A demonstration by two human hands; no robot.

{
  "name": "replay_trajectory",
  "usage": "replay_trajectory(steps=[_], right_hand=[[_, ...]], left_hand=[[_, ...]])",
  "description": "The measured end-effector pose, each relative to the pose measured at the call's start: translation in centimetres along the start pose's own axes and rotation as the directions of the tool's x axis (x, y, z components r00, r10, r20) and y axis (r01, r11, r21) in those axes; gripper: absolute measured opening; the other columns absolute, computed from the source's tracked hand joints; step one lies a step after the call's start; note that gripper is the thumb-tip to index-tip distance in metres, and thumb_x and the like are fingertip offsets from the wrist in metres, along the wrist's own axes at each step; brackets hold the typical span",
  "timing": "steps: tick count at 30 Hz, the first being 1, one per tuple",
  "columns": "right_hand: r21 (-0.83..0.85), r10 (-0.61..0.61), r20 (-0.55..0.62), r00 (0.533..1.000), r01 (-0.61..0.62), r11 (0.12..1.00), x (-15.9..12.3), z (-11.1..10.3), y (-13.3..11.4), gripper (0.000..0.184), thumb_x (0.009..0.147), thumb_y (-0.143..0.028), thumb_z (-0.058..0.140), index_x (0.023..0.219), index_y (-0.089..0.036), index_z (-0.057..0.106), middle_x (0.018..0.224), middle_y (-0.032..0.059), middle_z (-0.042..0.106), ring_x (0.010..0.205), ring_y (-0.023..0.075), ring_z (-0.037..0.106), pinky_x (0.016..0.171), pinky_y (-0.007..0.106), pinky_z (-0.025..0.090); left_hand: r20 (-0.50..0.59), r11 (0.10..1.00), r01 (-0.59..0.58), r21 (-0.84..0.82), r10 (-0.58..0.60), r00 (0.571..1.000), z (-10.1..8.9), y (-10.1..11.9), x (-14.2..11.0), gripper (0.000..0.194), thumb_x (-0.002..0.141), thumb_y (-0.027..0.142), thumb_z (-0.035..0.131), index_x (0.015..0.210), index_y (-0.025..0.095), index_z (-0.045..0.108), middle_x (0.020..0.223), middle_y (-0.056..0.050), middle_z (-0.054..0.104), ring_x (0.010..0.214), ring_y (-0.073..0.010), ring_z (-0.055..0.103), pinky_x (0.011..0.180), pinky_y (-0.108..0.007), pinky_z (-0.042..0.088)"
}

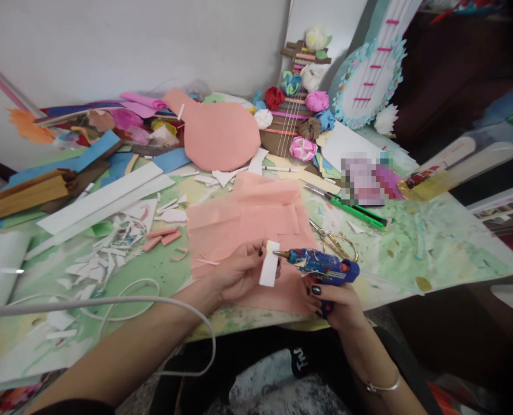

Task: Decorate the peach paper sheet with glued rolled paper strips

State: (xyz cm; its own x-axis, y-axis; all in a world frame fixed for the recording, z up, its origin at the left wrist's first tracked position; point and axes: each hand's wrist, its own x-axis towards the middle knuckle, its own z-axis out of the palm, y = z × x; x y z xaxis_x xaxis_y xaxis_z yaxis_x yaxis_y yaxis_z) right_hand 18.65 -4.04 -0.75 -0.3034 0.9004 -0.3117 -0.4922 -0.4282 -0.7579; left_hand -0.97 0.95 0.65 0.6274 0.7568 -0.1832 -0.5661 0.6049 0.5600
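Between the fingertips of my left hand is a small white strip of paper or card, held upright. My right hand grips a blue glue gun by its handle, and the nozzle touches or nearly touches the strip's upper part. Beneath both hands lies a sheet of salmon-pink paper. Behind it rests a salmon-pink lute-shaped cutout with a small white piece at its neck. Gold-handled scissors lie just behind the glue gun, their blades partly hidden.
A green utility knife lies right of the pink sheet. White paper scraps and long white strips cover the left side. A white cord loops over my left forearm. Flower-decorated paper instruments lean at the back; a plastic bottle is at right.
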Motion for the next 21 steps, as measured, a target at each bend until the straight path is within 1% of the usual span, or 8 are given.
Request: replay_trajectory(steps=[4,9,12,15,18,21], right_hand=[[0.021,-0.015,0.006,1.0,0.015,1.0,0.14,0.23,-0.14,0.02,0.058,-0.028,0.071,0.059,-0.014,0.056,0.044,-0.0057,0.04,0.036,0.0053,0.032,0.033,0.019,0.022],[0.009,-0.007,0.049,0.999,0.007,1.0,-0.2,-0.11,0.35,0.02,0.057,-0.022,0.074,0.057,-0.014,0.056,0.045,-0.0041,0.044,0.037,0.0061,0.036,0.035,0.02,0.025],[0.016,-0.007,0.051,0.999,0.006,1.0,0.01,-0.16,0.4,0.019,0.06,-0.023,0.073,0.059,-0.014,0.057,0.044,-0.0043,0.044,0.037,0.006,0.036,0.035,0.02,0.026],[0.033,-0.011,0.045,0.999,0.009,0.999,0.45,0.06,0.14,0.02,0.061,-0.025,0.072,0.058,-0.014,0.056,0.044,-0.0045,0.042,0.036,0.0054,0.034,0.033,0.019,0.024],[0.056,-0.019,0.038,0.999,0.017,0.998,0.71,0.35,-0.11,0.02,0.061,-0.027,0.07,0.06,-0.015,0.055,0.045,-0.0056,0.04,0.036,0.0047,0.03,0.031,0.018,0.022],[0.069,-0.03,0.05,0.998,0.026,0.997,0.64,0.53,-0.13,0.02,0.059,-0.027,0.07,0.058,-0.015,0.054,0.045,-0.0053,0.039,0.036,0.0049,0.03,0.031,0.018,0.022]], left_hand=[[-0.006,1.0,-0.012,0.015,0.013,1.0,0.04,-0.01,0.01,0.034,0.065,0.026,0.083,0.085,0.008,0.062,0.072,-0.006,0.063,0.064,-0.0126,0.058,0.062,-0.024,0.046],[-0.03,1.0,0.014,0.015,-0.013,0.999,0.19,-0.01,-0.04,0.031,0.064,0.024,0.083,0.078,0.008,0.062,0.069,-0.004,0.062,0.062,-0.0118,0.06,0.063,-0.023,0.047],[-0.007,1.0,0.01,0.022,-0.01,1.0,0.15,-0.05,0.02,0.028,0.065,0.024,0.082,0.076,0.007,0.063,0.067,-0.004,0.061,0.059,-0.0107,0.057,0.061,-0.022,0.045],[0.023,1.0,-0.004,0.025,0.003,1.0,0.03,-0.14,0.1,0.028,0.065,0.024,0.082,0.078,0.006,0.064,0.067,-0.005,0.06,0.062,-0.0122,0.057,0.061,-0.024,0.044],[0.02,0.999,0.0,0.041,0.0,1.0,-0.1,-0.21,0.13,0.026,0.067,0.022,0.081,0.079,0.005,0.064,0.067,-0.006,0.059,0.063,-0.0122,0.055,0.061,-0.023,0.042],[0.007,0.998,0.001,0.06,-0.001,1.0,-0.17,-0.21,0.08,0.022,0.07,0.02,0.078,0.078,0.005,0.064,0.066,-0.006,0.059,0.062,-0.0118,0.054,0.061,-0.024,0.041]])
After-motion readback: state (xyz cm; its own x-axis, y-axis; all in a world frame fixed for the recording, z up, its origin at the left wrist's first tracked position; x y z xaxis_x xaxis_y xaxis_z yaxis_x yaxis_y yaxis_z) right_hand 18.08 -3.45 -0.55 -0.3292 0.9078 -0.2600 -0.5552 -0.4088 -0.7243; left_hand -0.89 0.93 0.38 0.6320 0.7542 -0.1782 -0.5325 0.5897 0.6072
